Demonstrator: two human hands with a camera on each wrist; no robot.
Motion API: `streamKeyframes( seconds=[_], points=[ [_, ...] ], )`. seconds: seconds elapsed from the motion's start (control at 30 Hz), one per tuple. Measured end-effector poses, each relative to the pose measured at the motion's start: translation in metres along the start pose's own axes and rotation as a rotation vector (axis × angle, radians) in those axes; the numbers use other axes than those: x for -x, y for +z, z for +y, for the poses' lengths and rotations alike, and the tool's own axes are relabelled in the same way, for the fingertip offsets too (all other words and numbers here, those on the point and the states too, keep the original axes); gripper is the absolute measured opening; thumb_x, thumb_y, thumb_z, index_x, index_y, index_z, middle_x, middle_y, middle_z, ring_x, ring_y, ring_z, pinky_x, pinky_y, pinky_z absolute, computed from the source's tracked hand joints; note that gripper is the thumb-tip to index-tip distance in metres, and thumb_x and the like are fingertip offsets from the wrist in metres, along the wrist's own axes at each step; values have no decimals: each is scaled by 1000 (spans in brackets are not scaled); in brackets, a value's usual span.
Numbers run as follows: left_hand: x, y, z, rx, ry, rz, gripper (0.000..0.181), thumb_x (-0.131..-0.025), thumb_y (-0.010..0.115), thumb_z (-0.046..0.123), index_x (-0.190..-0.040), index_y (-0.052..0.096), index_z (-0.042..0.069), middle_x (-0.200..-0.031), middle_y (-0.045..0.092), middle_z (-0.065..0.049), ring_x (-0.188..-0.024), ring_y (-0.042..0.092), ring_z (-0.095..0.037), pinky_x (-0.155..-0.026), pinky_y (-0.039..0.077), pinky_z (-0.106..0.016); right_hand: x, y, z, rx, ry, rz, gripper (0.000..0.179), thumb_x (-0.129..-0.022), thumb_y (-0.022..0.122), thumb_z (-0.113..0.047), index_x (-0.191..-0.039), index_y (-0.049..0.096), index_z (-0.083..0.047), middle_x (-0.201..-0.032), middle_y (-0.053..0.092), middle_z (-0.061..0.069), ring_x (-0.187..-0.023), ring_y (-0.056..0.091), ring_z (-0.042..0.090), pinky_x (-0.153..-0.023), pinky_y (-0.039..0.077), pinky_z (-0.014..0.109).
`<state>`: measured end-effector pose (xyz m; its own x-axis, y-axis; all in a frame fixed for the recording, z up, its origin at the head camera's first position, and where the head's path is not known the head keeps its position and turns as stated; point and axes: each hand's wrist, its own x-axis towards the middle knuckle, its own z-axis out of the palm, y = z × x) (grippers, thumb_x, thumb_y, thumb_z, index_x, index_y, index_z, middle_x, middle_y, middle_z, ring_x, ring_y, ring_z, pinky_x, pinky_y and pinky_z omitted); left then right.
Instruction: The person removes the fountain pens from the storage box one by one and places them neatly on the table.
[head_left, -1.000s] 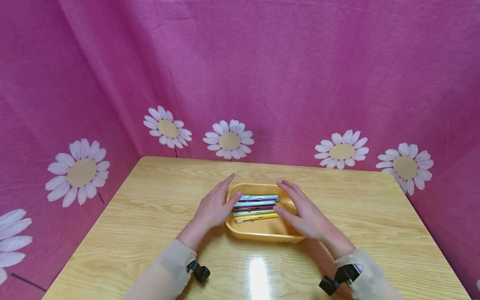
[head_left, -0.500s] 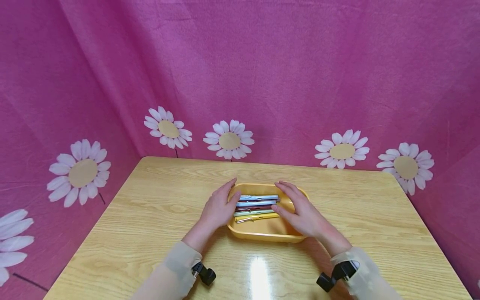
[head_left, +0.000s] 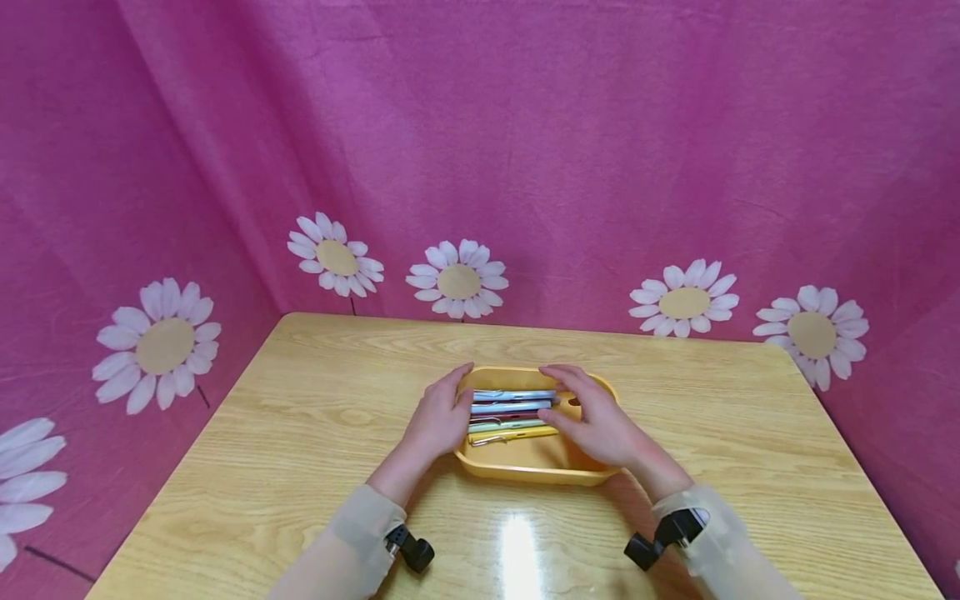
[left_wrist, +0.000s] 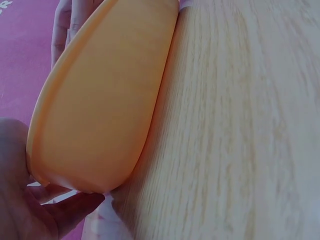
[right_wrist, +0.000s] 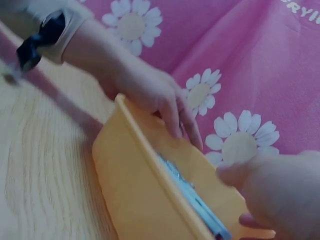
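Observation:
A yellow-orange plastic tray (head_left: 525,475) sits on the table, holding several pens side by side. Light blue pens (head_left: 513,396) lie toward the back, then a dark red pen and a mint green pen (head_left: 513,424), with a yellow pen (head_left: 528,433) in front. My left hand (head_left: 437,421) grips the tray's left end, thumb over the rim; fingers (left_wrist: 75,210) press its outer wall in the left wrist view. Over the right part of the tray is my right hand (head_left: 603,425), thumb and fingers spread and bent beside the pens' right ends, holding nothing.
The wood-grain table (head_left: 337,400) extends around the tray, with a bright light reflection in front. Pink cloth (head_left: 525,167) with white daisies hangs behind and at both sides. Each wrist carries a small black camera (head_left: 411,548).
The left hand has shifted slightly right and nearer, taking the tray's left end. The right hand has moved left, farther over the tray, its fingers bending more. The pens keep their order.

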<state>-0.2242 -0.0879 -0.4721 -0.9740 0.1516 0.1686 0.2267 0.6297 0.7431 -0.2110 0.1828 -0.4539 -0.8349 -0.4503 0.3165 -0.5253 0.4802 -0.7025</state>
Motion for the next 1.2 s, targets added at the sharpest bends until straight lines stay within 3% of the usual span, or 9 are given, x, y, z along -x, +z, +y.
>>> streamKeyframes(
  seconds=[0.3, 0.67, 0.9, 1.2],
  points=[
    [0, 1, -3, 10, -25, 13, 48, -108, 48, 11, -156, 53, 9, -148, 60, -18, -136, 53, -45, -115, 39, -58, -9, 6, 0, -28, 40, -38, 56, -94, 79, -2, -145, 57, 4, -136, 60, 23, -114, 64, 41, -92, 54, 60],
    [1, 1, -3, 65, -36, 27, 48, -107, 49, 11, -155, 55, 9, -145, 62, -19, -136, 55, -37, -115, 41, -53, -17, 16, 2, -55, 100, -48, 40, -91, 79, 3, -130, 68, 3, -113, 69, 18, -106, 64, 38, -89, 54, 54],
    [-1, 1, -3, 70, -55, 20, 48, -108, 48, 13, -156, 53, 11, -146, 62, -17, -138, 54, -35, -116, 39, -52, -22, 18, 3, -96, 148, -80, 32, -92, 77, 6, -123, 70, 6, -113, 71, 20, -106, 65, 38, -87, 54, 46],
    [3, 2, -5, 90, -58, 19, 49, -109, 48, 12, -157, 52, 15, -149, 59, -17, -141, 51, -35, -118, 37, -53, -26, 24, 6, -38, 122, -113, 26, -92, 75, 7, -117, 71, 6, -105, 73, 15, -96, 67, 25, -86, 55, 38]
  ],
)
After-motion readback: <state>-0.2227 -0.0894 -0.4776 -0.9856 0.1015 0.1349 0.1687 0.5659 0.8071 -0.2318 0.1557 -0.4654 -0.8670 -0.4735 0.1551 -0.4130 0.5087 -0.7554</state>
